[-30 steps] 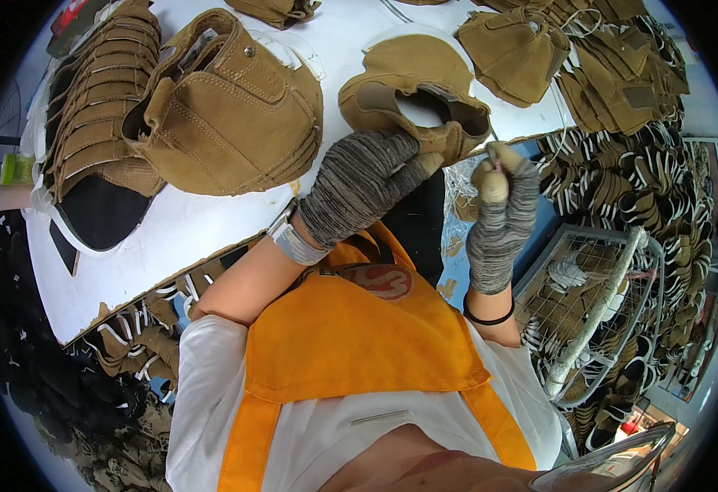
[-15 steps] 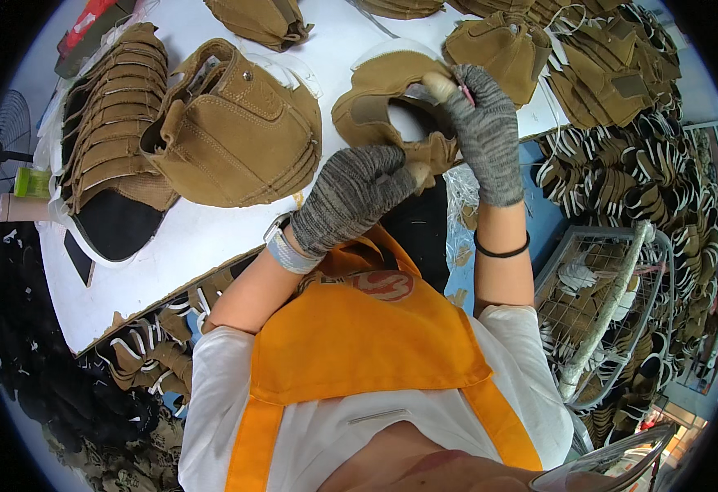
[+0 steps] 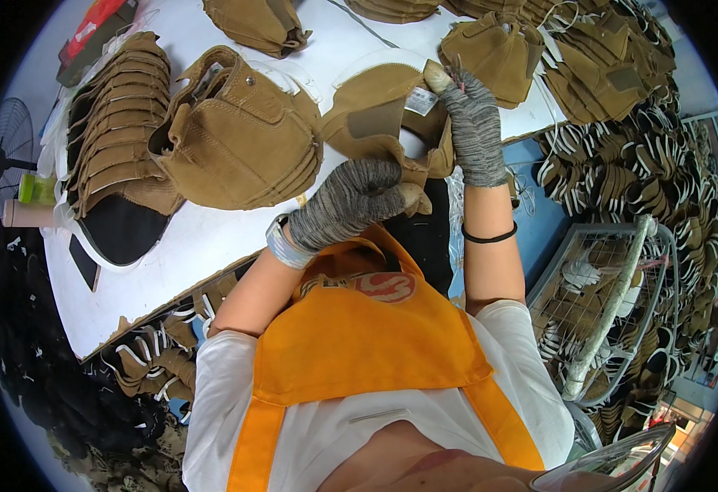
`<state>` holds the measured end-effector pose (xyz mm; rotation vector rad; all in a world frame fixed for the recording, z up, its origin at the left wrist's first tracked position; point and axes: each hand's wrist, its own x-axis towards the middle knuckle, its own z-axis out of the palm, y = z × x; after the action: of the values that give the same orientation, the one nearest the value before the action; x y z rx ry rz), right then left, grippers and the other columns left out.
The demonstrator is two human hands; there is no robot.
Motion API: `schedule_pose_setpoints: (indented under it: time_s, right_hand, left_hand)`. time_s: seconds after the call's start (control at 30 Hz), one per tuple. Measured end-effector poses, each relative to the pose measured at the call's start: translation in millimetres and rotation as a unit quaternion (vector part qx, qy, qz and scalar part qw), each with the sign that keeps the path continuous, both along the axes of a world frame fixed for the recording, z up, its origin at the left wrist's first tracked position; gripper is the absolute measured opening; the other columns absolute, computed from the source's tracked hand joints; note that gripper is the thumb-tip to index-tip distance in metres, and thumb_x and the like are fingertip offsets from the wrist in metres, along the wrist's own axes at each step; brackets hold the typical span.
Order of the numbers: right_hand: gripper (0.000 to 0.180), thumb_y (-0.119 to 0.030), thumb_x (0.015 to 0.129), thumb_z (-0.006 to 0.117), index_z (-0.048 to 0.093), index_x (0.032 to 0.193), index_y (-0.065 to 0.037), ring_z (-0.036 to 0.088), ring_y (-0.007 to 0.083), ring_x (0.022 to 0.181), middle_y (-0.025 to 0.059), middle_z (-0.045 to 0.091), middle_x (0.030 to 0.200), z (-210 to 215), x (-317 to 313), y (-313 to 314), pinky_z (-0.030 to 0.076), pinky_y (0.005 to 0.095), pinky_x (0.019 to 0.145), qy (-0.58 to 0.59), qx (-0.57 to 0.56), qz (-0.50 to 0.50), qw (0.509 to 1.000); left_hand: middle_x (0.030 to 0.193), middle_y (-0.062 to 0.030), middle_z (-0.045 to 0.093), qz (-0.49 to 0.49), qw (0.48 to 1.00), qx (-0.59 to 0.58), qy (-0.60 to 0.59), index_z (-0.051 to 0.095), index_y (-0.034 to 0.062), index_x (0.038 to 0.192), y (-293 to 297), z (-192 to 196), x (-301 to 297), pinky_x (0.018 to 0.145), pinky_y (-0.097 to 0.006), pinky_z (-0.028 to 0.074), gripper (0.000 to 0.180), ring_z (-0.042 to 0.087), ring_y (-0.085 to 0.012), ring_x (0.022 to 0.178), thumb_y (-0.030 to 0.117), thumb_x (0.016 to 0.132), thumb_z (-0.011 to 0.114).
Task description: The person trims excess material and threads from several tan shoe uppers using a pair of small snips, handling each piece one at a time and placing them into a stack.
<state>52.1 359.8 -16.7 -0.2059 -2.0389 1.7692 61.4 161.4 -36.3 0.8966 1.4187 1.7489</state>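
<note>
Between my hands is a brown suede shoe upper with a pale rim along its far edge and a white label inside. My left hand, in a grey knit glove with bare fingertips, grips its near edge with curled fingers. At the upper right edge my right hand, gloved the same way, pinches the upper between thumb and fingers. The upper's opening faces me, and the white table shows through it. To the left of it stands a nested stack of brown uppers.
A row of overlapped brown uppers lies at the table's left. More uppers are piled at the far right. A wire cart stands right of me, with masses of uppers behind it. A fan is at far left.
The upper has been turned and spread wider, so its inside label now shows. My right hand has shifted slightly left, and my left hand has moved a little lower.
</note>
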Motion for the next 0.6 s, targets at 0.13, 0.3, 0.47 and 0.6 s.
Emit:
schedule_pose_setpoints:
  time_s: [0.13, 0.3, 0.47, 0.6]
  right_hand:
    - [0.028, -0.024, 0.083, 0.069, 0.065, 0.096, 0.001, 0.06, 0.0211, 0.079, 0.0118, 0.062, 0.087, 13, 8, 5, 0.049, 0.0305, 0.072, 0.099, 0.263, -0.038, 0.959]
    - [0.031, -0.023, 0.081, 0.07, 0.061, 0.1, 0.001, 0.06, 0.0221, 0.079, 0.0118, 0.06, 0.084, 8, 9, 5, 0.05, 0.0315, 0.073, 0.095, 0.199, 0.004, 0.975]
    - [0.035, -0.028, 0.08, 0.072, 0.063, 0.1, 0.0, 0.06, 0.0188, 0.08, 0.0105, 0.06, 0.086, 27, 21, -9, 0.049, 0.0301, 0.074, 0.012, 0.196, 0.032, 0.98]
    - [0.035, -0.029, 0.083, 0.067, 0.063, 0.104, -0.002, 0.061, 0.0217, 0.084, 0.0114, 0.061, 0.091, 39, 30, 9, 0.05, 0.0319, 0.076, 0.11, 0.254, 0.04, 0.96]
  left_hand:
    - [0.085, -0.0071, 0.067, 0.083, 0.996, 0.026, -0.034, 0.064, -0.0018, 0.098, 0, 4, 12, 0.077, -0.027, 0.049, 0.027, 0.06, -0.0124, 0.081, 0.023, 0.092, 0.056]
    - [0.084, -0.008, 0.064, 0.286, 0.944, 0.027, 0.161, 0.062, -0.0013, 0.095, -6, 22, 15, 0.076, -0.028, 0.048, 0.024, 0.06, -0.0153, 0.081, 0.022, 0.092, 0.057]
    - [0.108, -0.0113, 0.056, 0.442, 0.751, 0.073, 0.485, 0.051, -0.0006, 0.116, 16, 31, -23, 0.078, -0.03, 0.047, 0.03, 0.056, -0.0175, 0.09, 0.01, 0.089, 0.058]
    - [0.113, -0.0124, 0.057, 0.328, 0.886, -0.087, 0.316, 0.046, -0.0002, 0.126, 25, 19, -37, 0.092, -0.028, 0.045, 0.036, 0.055, -0.0174, 0.103, 0.012, 0.093, 0.052]
